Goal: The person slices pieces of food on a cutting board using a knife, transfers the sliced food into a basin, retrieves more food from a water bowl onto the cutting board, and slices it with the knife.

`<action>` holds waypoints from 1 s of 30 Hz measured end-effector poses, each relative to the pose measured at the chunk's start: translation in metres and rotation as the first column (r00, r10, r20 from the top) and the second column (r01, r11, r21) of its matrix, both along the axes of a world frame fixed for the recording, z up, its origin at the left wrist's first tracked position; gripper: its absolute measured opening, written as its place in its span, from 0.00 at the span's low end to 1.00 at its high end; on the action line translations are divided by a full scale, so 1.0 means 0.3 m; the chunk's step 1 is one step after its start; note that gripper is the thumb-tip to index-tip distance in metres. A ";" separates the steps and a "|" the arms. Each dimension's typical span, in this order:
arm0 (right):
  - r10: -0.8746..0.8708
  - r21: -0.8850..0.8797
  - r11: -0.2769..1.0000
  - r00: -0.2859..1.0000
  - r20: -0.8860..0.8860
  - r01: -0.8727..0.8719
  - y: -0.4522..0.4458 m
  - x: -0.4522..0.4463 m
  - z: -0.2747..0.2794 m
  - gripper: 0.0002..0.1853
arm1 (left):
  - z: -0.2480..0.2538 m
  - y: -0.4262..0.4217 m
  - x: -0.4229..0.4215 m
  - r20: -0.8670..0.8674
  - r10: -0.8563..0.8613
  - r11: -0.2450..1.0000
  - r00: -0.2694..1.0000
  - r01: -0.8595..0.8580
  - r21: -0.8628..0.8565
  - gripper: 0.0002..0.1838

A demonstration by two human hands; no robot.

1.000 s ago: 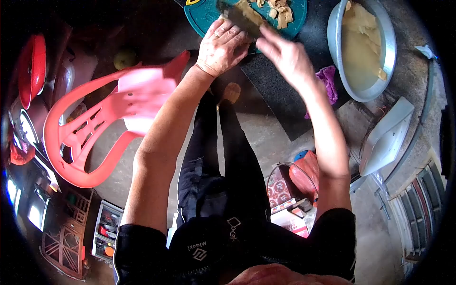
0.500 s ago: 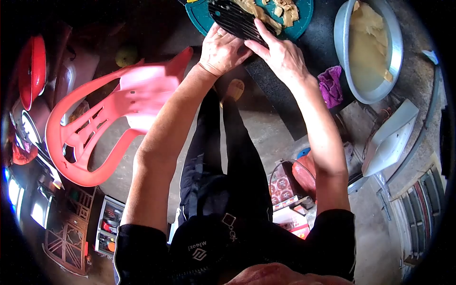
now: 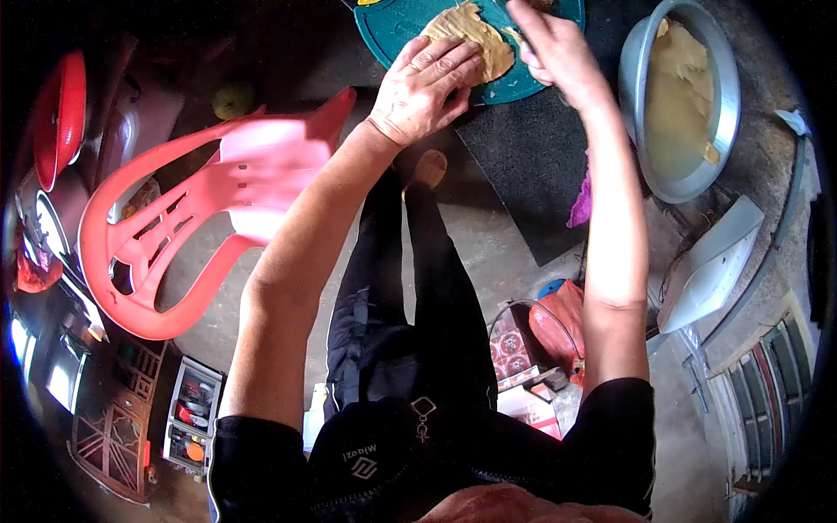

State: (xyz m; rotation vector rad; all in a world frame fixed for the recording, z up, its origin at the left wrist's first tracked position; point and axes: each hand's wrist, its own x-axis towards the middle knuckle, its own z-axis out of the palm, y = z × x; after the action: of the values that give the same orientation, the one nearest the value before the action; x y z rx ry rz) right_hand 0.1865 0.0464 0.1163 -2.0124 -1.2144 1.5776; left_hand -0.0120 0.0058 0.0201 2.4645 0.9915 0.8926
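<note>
My left hand [image 3: 427, 87] presses its fingers, one with a ring, over the near left side of a tan, layered piece of food [image 3: 475, 44]. That piece rests on a round teal cutting board [image 3: 390, 29], cut off by the top of the view. My right hand [image 3: 562, 52] is raised over the board's right part, just right of the food. Its fingers are curled, with one pointing up toward the frame's top edge. What it grips is hidden; the black ridged blade does not show clearly.
At right stands a metal basin [image 3: 731, 105] with cloudy yellowish liquid and tan pieces. A purple cloth [image 3: 581, 202] hangs partly behind my right forearm. A pink plastic chair [image 3: 174, 209] is at left. Below right are a red bag [image 3: 558, 318] and a white tray [image 3: 711, 270].
My hands were together at the black ridged blade over the board. They have parted: the left now lies on the food, the right has moved up and right. The blade has left clear view.
</note>
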 end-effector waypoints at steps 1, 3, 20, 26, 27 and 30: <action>-0.063 0.000 0.998 0.959 -0.278 0.066 -0.009 0.043 0.009 0.22 | 0.002 0.003 0.000 -0.005 -0.002 1.000 1.000 0.002 0.015 0.28; -0.043 0.160 0.986 0.998 -0.055 0.051 -0.039 0.060 0.005 0.28 | 0.003 0.009 -0.004 -0.013 -0.010 0.999 1.000 0.010 0.044 0.26; 0.314 0.410 0.660 0.728 0.610 -0.629 -0.296 -0.033 -0.184 0.38 | -0.069 -0.001 -0.038 0.071 0.003 0.998 0.997 -0.007 0.061 0.24; 0.304 0.367 0.687 0.707 0.639 -0.627 -0.265 -0.058 -0.165 0.36 | -0.071 -0.007 -0.023 0.020 0.048 0.995 0.999 -0.050 0.083 0.19; 0.296 0.356 0.699 0.704 0.645 -0.620 -0.289 -0.036 -0.156 0.36 | -0.062 -0.001 -0.027 0.037 0.053 0.994 0.998 -0.056 0.096 0.20; 0.252 0.381 0.695 0.702 0.666 -0.610 -0.368 0.013 -0.115 0.35 | -0.047 0.014 -0.025 0.078 0.022 0.995 0.997 -0.030 0.094 0.21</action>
State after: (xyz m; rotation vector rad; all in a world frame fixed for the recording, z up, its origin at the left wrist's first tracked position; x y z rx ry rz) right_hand 0.1903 -0.0639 0.0818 -1.8582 -2.2520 0.5427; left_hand -0.0196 0.0100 0.0060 2.4796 0.9781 1.0582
